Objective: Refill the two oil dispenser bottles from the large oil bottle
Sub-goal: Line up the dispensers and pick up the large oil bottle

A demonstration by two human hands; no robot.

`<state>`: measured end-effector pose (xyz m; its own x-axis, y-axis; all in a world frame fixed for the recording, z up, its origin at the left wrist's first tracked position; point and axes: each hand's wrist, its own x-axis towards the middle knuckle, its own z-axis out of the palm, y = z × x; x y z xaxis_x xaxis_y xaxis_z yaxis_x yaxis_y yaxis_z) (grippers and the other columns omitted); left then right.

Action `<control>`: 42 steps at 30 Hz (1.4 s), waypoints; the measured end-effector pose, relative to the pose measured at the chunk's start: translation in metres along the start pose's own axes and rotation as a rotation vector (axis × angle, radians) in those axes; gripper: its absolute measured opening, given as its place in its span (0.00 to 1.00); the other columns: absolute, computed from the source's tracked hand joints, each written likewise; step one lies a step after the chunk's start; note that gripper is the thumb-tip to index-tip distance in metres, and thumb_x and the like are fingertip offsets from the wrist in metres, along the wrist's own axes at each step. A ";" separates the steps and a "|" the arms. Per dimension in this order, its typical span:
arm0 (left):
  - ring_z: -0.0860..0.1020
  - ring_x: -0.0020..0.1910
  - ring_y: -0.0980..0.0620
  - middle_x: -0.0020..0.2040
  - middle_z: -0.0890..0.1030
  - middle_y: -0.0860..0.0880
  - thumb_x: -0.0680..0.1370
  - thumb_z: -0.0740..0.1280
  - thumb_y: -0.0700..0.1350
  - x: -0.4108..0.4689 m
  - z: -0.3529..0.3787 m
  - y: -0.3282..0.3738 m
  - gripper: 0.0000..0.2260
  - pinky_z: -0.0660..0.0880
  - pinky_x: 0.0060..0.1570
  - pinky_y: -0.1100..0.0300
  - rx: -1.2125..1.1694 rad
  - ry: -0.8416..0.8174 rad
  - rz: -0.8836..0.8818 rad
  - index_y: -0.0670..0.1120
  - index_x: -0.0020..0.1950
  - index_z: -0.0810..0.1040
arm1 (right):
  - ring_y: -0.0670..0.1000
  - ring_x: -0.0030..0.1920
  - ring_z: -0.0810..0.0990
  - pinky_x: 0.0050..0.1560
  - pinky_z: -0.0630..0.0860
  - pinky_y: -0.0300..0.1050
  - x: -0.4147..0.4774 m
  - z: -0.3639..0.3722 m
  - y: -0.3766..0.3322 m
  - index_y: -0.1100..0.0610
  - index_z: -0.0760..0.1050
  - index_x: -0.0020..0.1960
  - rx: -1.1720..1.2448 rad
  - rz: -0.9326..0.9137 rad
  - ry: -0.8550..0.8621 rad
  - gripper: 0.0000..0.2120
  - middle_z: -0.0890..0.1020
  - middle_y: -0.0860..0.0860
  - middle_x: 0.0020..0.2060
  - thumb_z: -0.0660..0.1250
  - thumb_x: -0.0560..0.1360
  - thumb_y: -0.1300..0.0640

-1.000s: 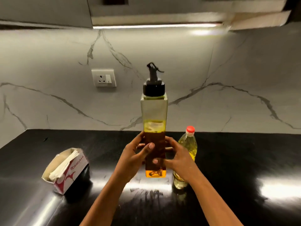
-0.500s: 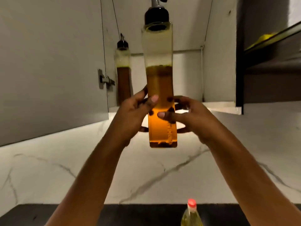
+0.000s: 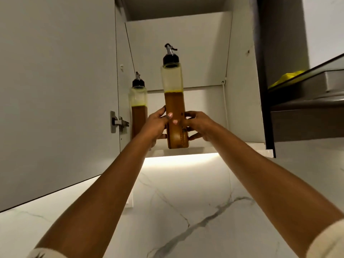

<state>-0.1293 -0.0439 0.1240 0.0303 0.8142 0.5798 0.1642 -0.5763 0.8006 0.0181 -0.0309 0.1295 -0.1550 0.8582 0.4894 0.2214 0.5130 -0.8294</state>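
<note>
Holding tall clear square oil dispenser bottle [image 3: 174,101] upright at white cabinet shelf [image 3: 214,147] edge, left hand [image 3: 156,125] grip wrapping nine o'clock side, right hand [image 3: 197,125] grip three o'clock. Possibly risking bumping matching second dispenser bottle [image 3: 138,101] standing at nine o'clock, or slipping through oily fingers.

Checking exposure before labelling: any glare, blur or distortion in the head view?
Head view: under-cabinet light blows out; held dispenser bottle is fairly sharp; left hand and right hand look dark; forearms stretch, wide-angle, toward the bottom corners.
</note>
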 end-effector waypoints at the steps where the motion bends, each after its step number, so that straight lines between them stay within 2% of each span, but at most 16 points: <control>1: 0.72 0.67 0.43 0.70 0.72 0.48 0.82 0.60 0.47 0.003 0.001 -0.004 0.21 0.72 0.55 0.48 0.007 0.008 -0.007 0.53 0.76 0.62 | 0.59 0.58 0.77 0.47 0.76 0.54 0.005 0.001 0.004 0.56 0.64 0.72 0.003 0.009 -0.002 0.33 0.76 0.57 0.62 0.73 0.71 0.53; 3: 0.72 0.67 0.44 0.70 0.73 0.48 0.82 0.59 0.47 0.009 0.004 -0.009 0.21 0.72 0.56 0.49 0.013 0.025 -0.009 0.54 0.76 0.62 | 0.59 0.58 0.77 0.46 0.77 0.52 0.012 0.003 0.011 0.55 0.63 0.72 0.012 0.020 -0.009 0.33 0.76 0.56 0.62 0.73 0.71 0.52; 6: 0.72 0.68 0.43 0.70 0.73 0.47 0.82 0.60 0.47 0.015 0.006 -0.016 0.22 0.72 0.62 0.44 0.043 0.043 0.007 0.54 0.76 0.62 | 0.55 0.53 0.79 0.40 0.78 0.46 0.019 0.004 0.017 0.54 0.64 0.72 0.019 0.010 -0.029 0.32 0.78 0.56 0.61 0.72 0.72 0.51; 9: 0.70 0.70 0.43 0.72 0.70 0.47 0.81 0.62 0.44 0.017 0.004 -0.025 0.24 0.70 0.65 0.41 0.054 0.045 0.004 0.54 0.76 0.61 | 0.54 0.54 0.79 0.44 0.78 0.47 0.020 0.005 0.024 0.53 0.63 0.73 -0.013 -0.025 -0.023 0.31 0.78 0.54 0.61 0.70 0.74 0.51; 12: 0.71 0.69 0.42 0.71 0.72 0.46 0.80 0.64 0.40 0.016 -0.001 -0.037 0.26 0.72 0.61 0.44 0.073 0.034 -0.016 0.53 0.76 0.61 | 0.58 0.57 0.79 0.50 0.78 0.51 0.017 0.005 0.038 0.56 0.64 0.73 -0.085 -0.041 0.023 0.29 0.77 0.55 0.62 0.70 0.74 0.58; 16: 0.77 0.63 0.42 0.67 0.75 0.43 0.78 0.66 0.37 0.017 -0.005 -0.045 0.28 0.76 0.55 0.48 0.142 0.017 -0.040 0.51 0.76 0.63 | 0.57 0.50 0.82 0.51 0.80 0.50 0.016 0.002 0.046 0.62 0.71 0.67 -0.178 0.003 0.095 0.26 0.80 0.58 0.56 0.73 0.71 0.61; 20: 0.79 0.59 0.42 0.65 0.77 0.42 0.78 0.67 0.37 0.029 -0.006 -0.048 0.28 0.77 0.52 0.51 0.156 0.028 -0.071 0.49 0.75 0.64 | 0.58 0.47 0.83 0.51 0.80 0.51 0.025 0.008 0.043 0.63 0.74 0.63 -0.200 0.035 0.123 0.25 0.81 0.59 0.51 0.75 0.68 0.60; 24: 0.79 0.58 0.43 0.63 0.78 0.42 0.78 0.66 0.36 0.042 -0.005 -0.057 0.27 0.76 0.51 0.51 0.153 0.041 -0.092 0.49 0.75 0.64 | 0.58 0.48 0.83 0.52 0.80 0.52 0.041 0.015 0.049 0.63 0.74 0.63 -0.232 0.080 0.128 0.22 0.82 0.61 0.51 0.74 0.70 0.62; 28: 0.79 0.59 0.42 0.64 0.78 0.42 0.78 0.66 0.36 0.057 -0.003 -0.064 0.26 0.77 0.55 0.47 0.157 0.036 -0.134 0.48 0.74 0.65 | 0.58 0.48 0.83 0.50 0.80 0.48 0.058 0.016 0.053 0.63 0.75 0.61 -0.258 0.139 0.123 0.20 0.81 0.61 0.51 0.73 0.71 0.64; 31: 0.79 0.58 0.42 0.64 0.78 0.42 0.78 0.66 0.36 0.069 -0.004 -0.068 0.25 0.78 0.51 0.50 0.182 0.039 -0.170 0.47 0.74 0.66 | 0.57 0.46 0.83 0.47 0.81 0.47 0.070 0.018 0.056 0.64 0.75 0.59 -0.266 0.172 0.117 0.19 0.81 0.61 0.50 0.73 0.70 0.65; 34: 0.79 0.57 0.42 0.64 0.77 0.42 0.78 0.67 0.37 0.079 -0.003 -0.073 0.25 0.78 0.48 0.53 0.219 0.050 -0.188 0.47 0.73 0.67 | 0.58 0.47 0.83 0.51 0.80 0.49 0.081 0.020 0.060 0.64 0.76 0.59 -0.286 0.195 0.115 0.18 0.82 0.61 0.50 0.73 0.70 0.65; 42: 0.79 0.57 0.42 0.63 0.78 0.41 0.76 0.69 0.37 0.080 -0.002 -0.077 0.23 0.78 0.48 0.55 0.266 0.097 -0.186 0.44 0.70 0.69 | 0.58 0.47 0.84 0.52 0.80 0.51 0.083 0.020 0.063 0.66 0.77 0.56 -0.347 0.185 0.137 0.16 0.82 0.62 0.49 0.74 0.70 0.65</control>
<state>-0.1412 0.0656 0.1095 -0.1156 0.8856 0.4498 0.4105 -0.3697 0.8335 0.0001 0.0722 0.1123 0.0426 0.9192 0.3915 0.5487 0.3059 -0.7780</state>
